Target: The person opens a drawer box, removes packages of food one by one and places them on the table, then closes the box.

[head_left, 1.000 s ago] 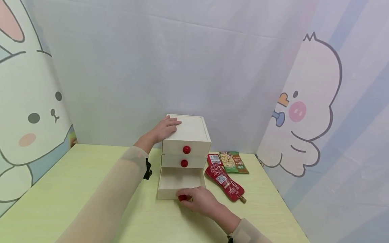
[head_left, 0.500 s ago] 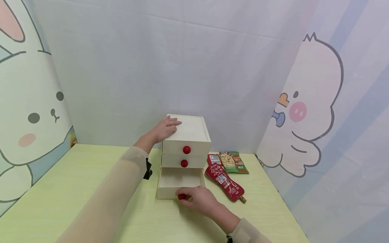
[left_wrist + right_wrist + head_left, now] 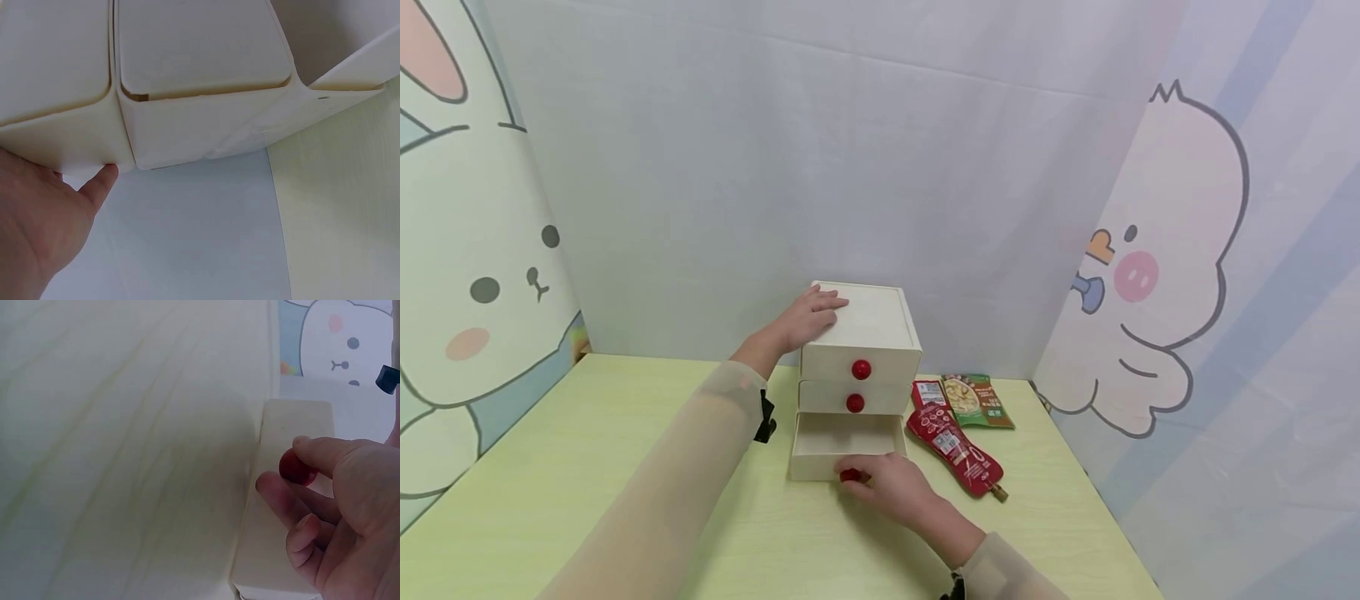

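A small white chest of drawers (image 3: 865, 325) stands on the table with its bottom drawer (image 3: 808, 468) pulled out; the upper two are closed. My left hand (image 3: 805, 321) rests on the left part of the chest's top. In the left wrist view, that hand (image 3: 47, 219) touches the chest's side edge with its thumb. My right hand (image 3: 891, 487) pinches the red knob (image 3: 852, 476) of the bottom drawer. The right wrist view shows the knob (image 3: 297, 467) between thumb and forefinger, the other fingers curled. What I see of the drawer's inside holds nothing.
Right of the chest lie a dark red spouted pouch (image 3: 955, 450), a red packet (image 3: 929, 393) partly under it, and a green-brown food packet (image 3: 977, 400). A pale curtain (image 3: 850, 167) hangs behind the light wooden table (image 3: 625, 433).
The bottom drawer has slid slightly inward over the last half second, with my right hand moving along on its knob. My left hand stays in place on the chest.
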`<state>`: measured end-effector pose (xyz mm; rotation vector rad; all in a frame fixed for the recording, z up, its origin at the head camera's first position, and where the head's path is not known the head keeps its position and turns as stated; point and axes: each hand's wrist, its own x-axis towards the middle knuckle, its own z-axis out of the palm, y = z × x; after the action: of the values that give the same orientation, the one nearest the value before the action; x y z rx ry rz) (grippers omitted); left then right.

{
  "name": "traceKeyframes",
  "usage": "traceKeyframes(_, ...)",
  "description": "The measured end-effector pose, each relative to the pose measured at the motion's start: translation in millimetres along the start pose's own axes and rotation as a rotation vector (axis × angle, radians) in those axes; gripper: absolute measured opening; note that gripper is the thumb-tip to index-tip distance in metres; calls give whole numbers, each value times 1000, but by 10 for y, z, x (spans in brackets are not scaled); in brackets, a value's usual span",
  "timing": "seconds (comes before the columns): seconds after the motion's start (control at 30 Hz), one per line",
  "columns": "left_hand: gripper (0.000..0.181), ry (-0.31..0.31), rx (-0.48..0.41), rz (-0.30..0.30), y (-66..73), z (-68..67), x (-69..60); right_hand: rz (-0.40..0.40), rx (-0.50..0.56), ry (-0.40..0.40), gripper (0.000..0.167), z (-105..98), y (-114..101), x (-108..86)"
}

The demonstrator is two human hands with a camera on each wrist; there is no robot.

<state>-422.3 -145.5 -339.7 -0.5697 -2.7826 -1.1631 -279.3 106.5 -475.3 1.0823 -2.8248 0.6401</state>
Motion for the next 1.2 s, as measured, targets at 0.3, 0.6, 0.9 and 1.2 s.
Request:
traceKeyframes(0.3, 61, -4, -9, -12, -17, 5, 21, 26, -22, -19, 21, 20, 37, 66)
traceKeyframes(0.6, 60, -5, -14, -1, -22, -3, 16, 27, -62, 15, 19, 31, 58, 150)
traceKeyframes(0.9, 61, -4, -18, 0, -37, -2, 26, 55, -86, 14, 21, 58, 64, 231)
traceKeyframes(1.2, 60, 0, -17, -1, -41, 7, 38, 82, -91, 15, 19, 51, 61, 312)
